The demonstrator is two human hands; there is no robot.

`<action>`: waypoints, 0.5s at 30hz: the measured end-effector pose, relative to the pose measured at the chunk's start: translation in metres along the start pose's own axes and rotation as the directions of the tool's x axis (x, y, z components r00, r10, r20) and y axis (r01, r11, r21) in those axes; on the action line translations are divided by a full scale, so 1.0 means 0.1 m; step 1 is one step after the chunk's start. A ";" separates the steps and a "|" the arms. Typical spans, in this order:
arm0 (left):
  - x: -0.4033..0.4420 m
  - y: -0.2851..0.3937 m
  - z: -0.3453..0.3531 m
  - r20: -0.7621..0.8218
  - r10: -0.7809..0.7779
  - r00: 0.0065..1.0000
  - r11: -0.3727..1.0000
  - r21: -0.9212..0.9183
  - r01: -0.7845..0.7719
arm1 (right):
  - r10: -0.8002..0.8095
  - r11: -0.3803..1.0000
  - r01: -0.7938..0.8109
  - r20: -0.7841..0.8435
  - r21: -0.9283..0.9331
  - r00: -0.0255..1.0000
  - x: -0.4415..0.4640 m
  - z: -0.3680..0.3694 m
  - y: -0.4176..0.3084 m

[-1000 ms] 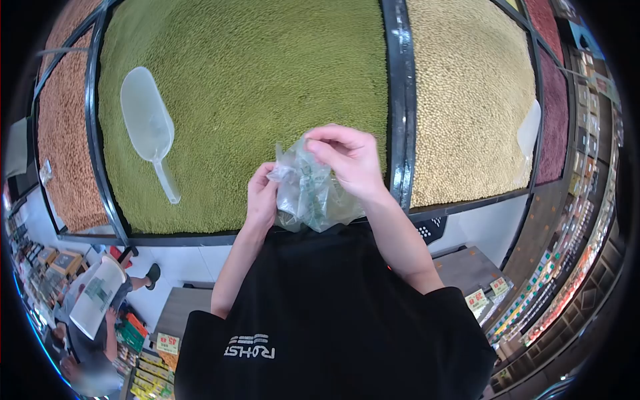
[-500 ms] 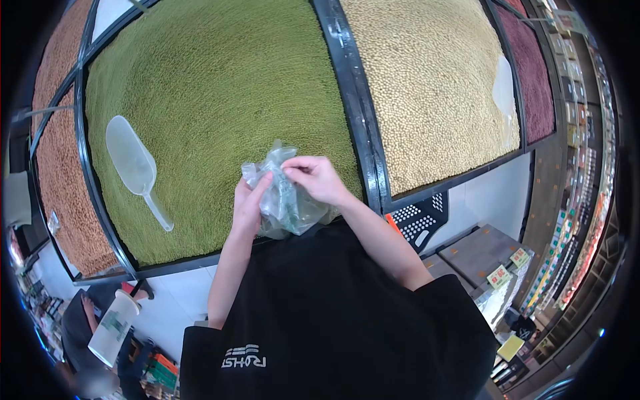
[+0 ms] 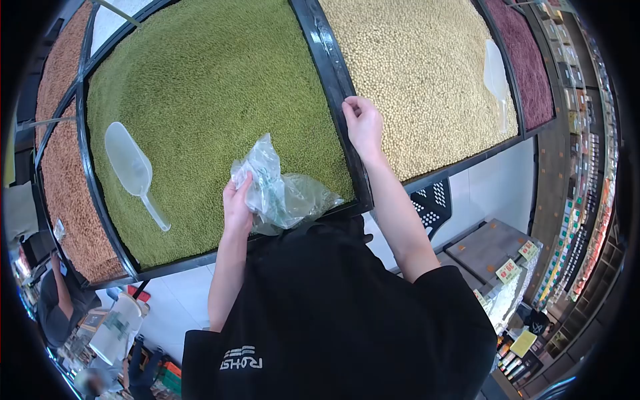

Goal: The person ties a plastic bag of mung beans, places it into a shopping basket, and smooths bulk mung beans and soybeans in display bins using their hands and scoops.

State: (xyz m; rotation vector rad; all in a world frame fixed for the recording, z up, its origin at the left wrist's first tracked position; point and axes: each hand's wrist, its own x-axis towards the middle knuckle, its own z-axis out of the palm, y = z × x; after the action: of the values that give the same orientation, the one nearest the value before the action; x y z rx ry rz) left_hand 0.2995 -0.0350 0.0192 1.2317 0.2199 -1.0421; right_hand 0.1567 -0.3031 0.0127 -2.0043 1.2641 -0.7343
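Observation:
My left hand (image 3: pixel 237 207) grips a clear plastic bag (image 3: pixel 270 190), thumb over the front, above the near edge of a bin of small green beans (image 3: pixel 213 80). The bag hangs crumpled, its lower part spreading rightward; faint green print shows on it. My right hand (image 3: pixel 363 127) is apart from the bag, over the black divider (image 3: pixel 331 63) beside pale round beans (image 3: pixel 413 73). Its fingers are curled and pinched together; whether anything small is between them is hidden. A translucent scoop (image 3: pixel 128 160) lies on the green beans to the left.
Another scoop (image 3: pixel 495 77) rests on the pale beans at right. Reddish-brown beans (image 3: pixel 70 213) fill bins at left, dark red ones (image 3: pixel 520 60) at far right. A grey-topped stand (image 3: pixel 490 253) with price tags is at lower right. A person (image 3: pixel 63 300) is at lower left.
My right hand has let go of the bag and moved up and right to the divider. My left hand still holds the bag, which now hangs looser and spreads rightward.

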 end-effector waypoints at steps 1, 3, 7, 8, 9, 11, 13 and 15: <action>0.00 0.00 0.00 -0.001 0.005 1.000 1.000 0.000 -0.005 | -0.003 1.000 0.003 0.001 0.003 1.000 0.04 -0.01 -0.02; -0.01 -0.01 -0.01 0.001 0.007 1.000 1.000 -0.007 -0.007 | -0.024 0.997 0.027 0.031 -0.071 0.999 0.09 -0.02 -0.04; -0.02 0.00 0.00 -0.004 0.012 1.000 1.000 -0.007 -0.012 | -0.037 0.995 0.039 0.022 -0.090 0.999 0.13 0.04 0.06; -0.03 0.00 0.01 -0.004 0.015 1.000 1.000 -0.009 -0.015 | -0.036 0.996 0.038 0.027 -0.079 0.999 0.13 0.05 0.08; -0.04 0.00 0.01 -0.004 0.019 1.000 1.000 -0.011 -0.019 | -0.035 0.997 0.037 0.032 -0.068 0.999 0.13 0.05 0.09; -0.04 0.00 0.01 -0.002 0.020 1.000 1.000 -0.010 -0.020 | 0.011 1.000 -0.010 0.038 -0.007 0.999 0.13 0.05 0.12; -0.04 0.00 -0.01 0.002 0.020 1.000 1.000 -0.007 -0.020 | 0.057 0.997 -0.059 0.045 0.056 0.997 0.11 0.05 0.15; -0.03 -0.01 -0.02 0.001 0.039 0.999 0.999 -0.028 -0.039 | 0.179 0.963 -0.170 -0.029 0.210 0.983 0.07 0.00 0.13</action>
State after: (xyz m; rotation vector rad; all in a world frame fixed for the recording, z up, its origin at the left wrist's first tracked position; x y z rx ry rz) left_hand 0.2982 -0.0317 0.0199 1.2054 0.2082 -1.0033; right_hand 0.1523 -0.3142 0.0031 -1.6943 1.3153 -0.7966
